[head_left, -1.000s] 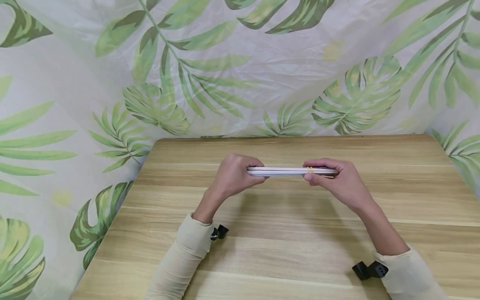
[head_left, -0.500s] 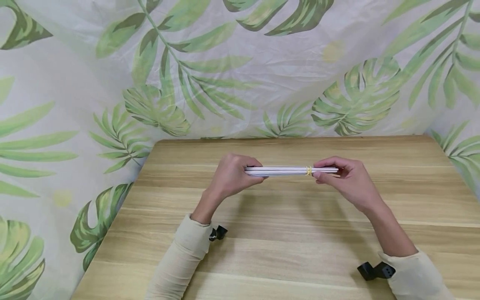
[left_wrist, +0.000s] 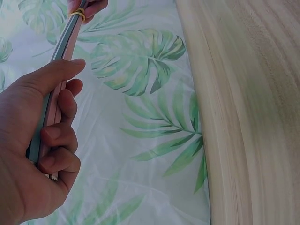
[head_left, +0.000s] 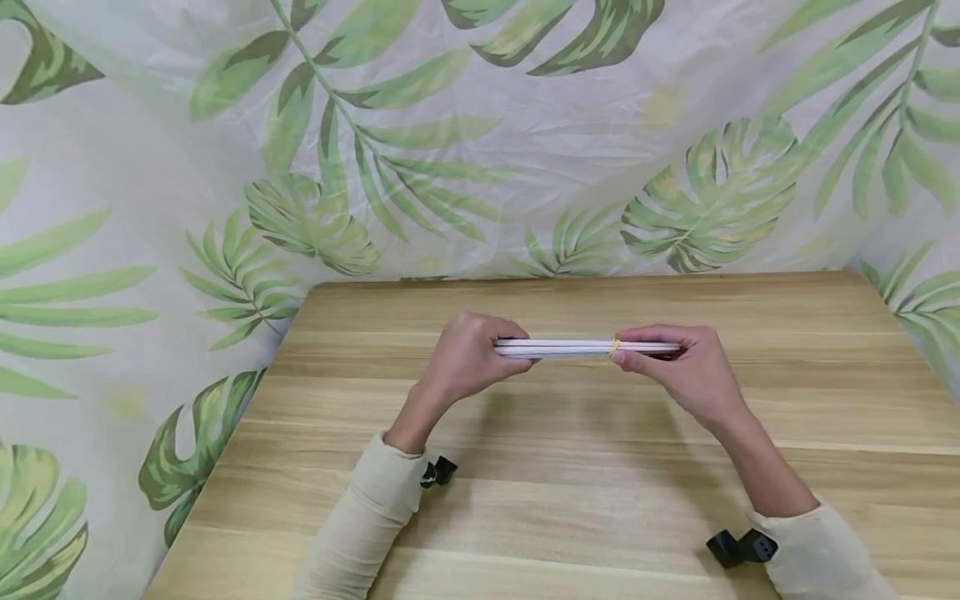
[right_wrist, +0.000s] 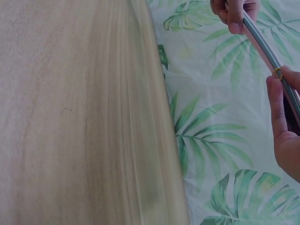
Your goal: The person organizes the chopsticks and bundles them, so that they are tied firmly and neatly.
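Holding: my left hand [head_left: 467, 360] grips one end of the white bundle [head_left: 558, 347], fingers curled round it.
Right hand [head_left: 686, 371]: pinches the other end beside the yellow band [head_left: 615, 343].
Below: wooden table [head_left: 570, 500].

Matt wood-grain table [head_left: 600, 517], thin leaf-print cloth backdrop [head_left: 525, 167] (slightly creased)

a wooden table [head_left: 570, 500] — backed by a leaf-print cloth [head_left: 465, 133] (green on white).
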A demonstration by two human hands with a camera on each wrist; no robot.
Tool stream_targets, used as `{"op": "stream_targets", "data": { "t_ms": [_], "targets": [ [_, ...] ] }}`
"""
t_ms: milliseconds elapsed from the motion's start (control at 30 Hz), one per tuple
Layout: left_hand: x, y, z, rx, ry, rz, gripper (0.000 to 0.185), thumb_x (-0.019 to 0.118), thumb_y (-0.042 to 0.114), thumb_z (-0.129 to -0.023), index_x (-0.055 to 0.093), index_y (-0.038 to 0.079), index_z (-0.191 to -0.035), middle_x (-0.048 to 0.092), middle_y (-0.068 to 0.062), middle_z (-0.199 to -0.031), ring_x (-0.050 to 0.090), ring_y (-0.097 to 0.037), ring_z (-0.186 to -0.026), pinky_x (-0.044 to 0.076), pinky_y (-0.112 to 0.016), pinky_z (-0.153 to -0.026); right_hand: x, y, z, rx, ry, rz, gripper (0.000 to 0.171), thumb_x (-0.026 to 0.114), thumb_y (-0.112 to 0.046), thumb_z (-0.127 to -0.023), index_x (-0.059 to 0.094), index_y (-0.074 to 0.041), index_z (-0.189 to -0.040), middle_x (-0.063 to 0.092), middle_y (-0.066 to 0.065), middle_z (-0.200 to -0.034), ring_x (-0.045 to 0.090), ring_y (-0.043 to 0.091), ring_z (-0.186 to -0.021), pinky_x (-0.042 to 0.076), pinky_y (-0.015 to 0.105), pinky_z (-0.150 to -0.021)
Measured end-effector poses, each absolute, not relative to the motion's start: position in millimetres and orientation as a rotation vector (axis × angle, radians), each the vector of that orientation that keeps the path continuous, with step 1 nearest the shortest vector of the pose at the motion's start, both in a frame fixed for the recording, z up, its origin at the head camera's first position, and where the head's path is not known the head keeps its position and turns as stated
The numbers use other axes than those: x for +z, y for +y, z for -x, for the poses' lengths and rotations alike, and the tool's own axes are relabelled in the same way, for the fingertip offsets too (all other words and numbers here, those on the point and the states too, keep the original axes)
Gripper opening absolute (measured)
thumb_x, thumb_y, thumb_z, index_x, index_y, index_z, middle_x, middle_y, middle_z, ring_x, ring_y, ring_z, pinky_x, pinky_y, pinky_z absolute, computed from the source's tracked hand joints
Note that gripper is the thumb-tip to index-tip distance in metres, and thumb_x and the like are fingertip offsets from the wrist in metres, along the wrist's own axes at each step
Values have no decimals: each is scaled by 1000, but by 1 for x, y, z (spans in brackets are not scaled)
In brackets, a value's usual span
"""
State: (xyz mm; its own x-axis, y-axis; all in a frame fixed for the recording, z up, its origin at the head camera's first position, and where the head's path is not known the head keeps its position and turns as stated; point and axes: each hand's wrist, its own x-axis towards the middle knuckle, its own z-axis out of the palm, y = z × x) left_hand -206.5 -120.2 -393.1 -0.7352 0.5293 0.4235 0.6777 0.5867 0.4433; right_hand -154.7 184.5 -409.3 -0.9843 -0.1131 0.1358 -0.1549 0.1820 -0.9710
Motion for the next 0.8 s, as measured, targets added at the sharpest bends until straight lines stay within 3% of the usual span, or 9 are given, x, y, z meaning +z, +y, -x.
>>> {"op": "stream_targets", "data": {
  "t_ms": [367,667,800],
  "targets": [
    [-394,-117,205,-821,-2563,1023,8,91,15,-81,83,17,-83,75,8,-73,53,0,-58,43,-18,-58,-412,177,154,2018,-2464,-258,39,89,-20,-91,80,-2,-123,83,-14,-100,80,7,-87,62,22,-78],
    [-391,-120,204,-820,-2585,952,9,92,18,-81,84,16,-86,77,5,-75,56,-1,-58,46,-20,-58,-410,185,155,1781,-2442,-405,30,88,-11,-90,81,-5,-119,77,-22,-108,78,5,-87,62,22,-73],
    [-390,-121,204,-795,-2595,929,10,92,19,-82,84,16,-87,78,5,-76,56,-1,-59,47,-21,-58,-411,186,157,1639,-2371,-470,25,87,-2,-87,83,-4,-112,79,-16,-107,75,-1,-88,59,18,-69]
  ]
}}
